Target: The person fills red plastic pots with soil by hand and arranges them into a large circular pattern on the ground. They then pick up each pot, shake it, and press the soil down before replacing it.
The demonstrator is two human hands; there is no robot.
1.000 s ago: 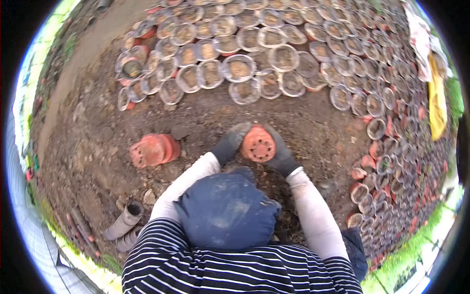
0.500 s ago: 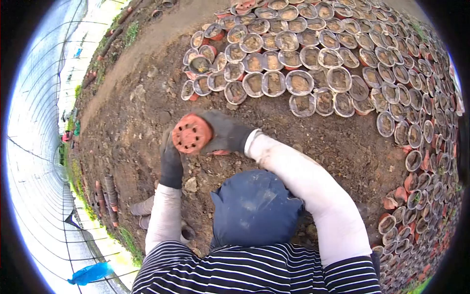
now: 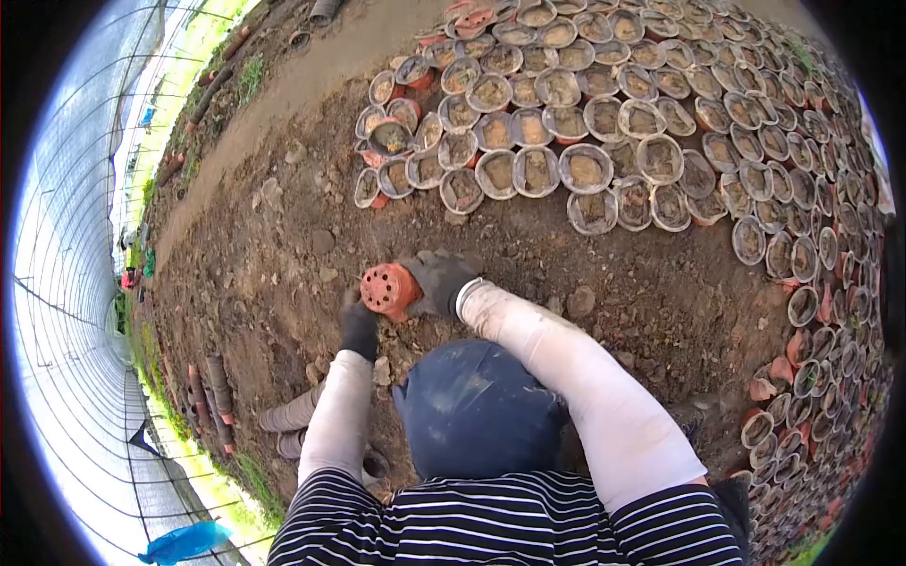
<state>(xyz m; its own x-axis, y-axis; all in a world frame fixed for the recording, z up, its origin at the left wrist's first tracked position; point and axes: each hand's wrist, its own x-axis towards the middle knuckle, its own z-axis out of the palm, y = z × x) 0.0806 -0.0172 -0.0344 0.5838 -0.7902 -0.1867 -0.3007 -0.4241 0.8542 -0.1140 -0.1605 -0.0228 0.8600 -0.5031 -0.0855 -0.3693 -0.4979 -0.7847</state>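
One red pot [image 3: 385, 291] is tilted between your right hand [image 3: 438, 280] and left hand [image 3: 358, 323], over brown soil [image 3: 528, 255]. Its round base faces you, paler than the wall, pierced by a ring of dark holes. Your right hand grips the wall; closure of the left is hidden and cannot be confirmed.

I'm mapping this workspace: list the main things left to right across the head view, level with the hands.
Plastic sheeting → left gloved hand → reddish pot → right gloved hand → massed pots along the right side.
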